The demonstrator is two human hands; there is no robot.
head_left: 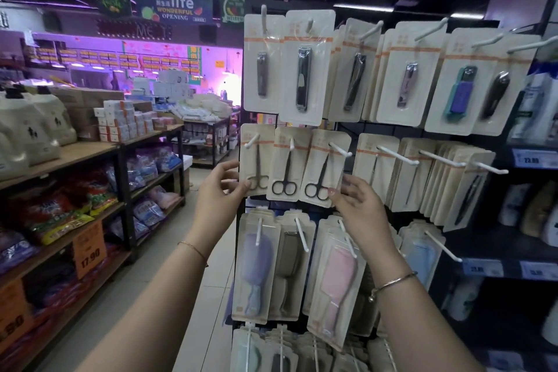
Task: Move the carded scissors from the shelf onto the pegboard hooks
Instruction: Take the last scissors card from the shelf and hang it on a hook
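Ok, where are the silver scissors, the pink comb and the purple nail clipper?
silver scissors (pixel 258 166), head view, on the blades.
pink comb (pixel 338 272), head view, on its wide top part.
purple nail clipper (pixel 461 96), head view, on the purple cover.

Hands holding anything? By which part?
Left hand pinches the left scissors card at its lower left edge; right hand pinches the right scissors card at its lower right corner.
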